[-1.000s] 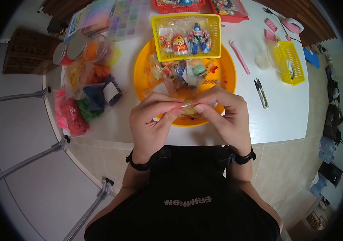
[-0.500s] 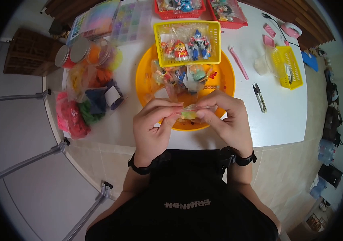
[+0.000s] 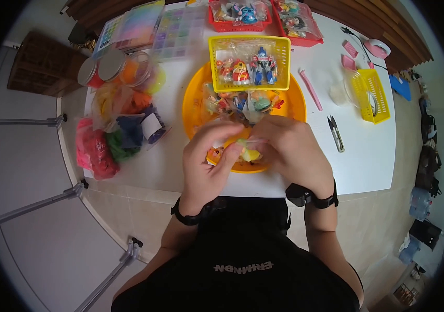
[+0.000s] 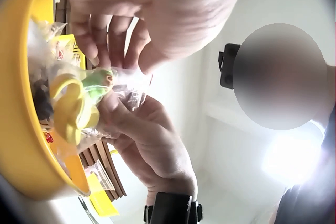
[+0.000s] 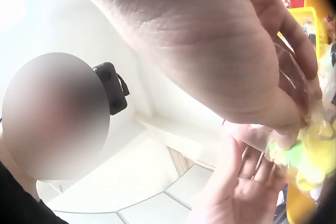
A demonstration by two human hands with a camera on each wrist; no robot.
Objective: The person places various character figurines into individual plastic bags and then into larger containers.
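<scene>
A small clear plastic bag holds a toy with yellow, banana-like curved parts and a light green part. Over the front of the orange basin, both hands meet at this bag. My left hand has its thumb against the bag, with the fingers behind it. From the other side my right hand pinches the bag, its thumb pressed near the green part in the left wrist view; the back of that hand faces up in the head view and hides its fingertips. Several bagged toys lie inside the basin.
A yellow basket of bagged figures sits across the basin's back edge. Thread snips and a pink tool lie to the right, near another yellow basket. Bags of coloured material and lidded jars stand left.
The right hand has turned over, its back now up, and moved slightly right. Between the hands the yellow toy in the bag shows more. The whole head view has shifted a little.
</scene>
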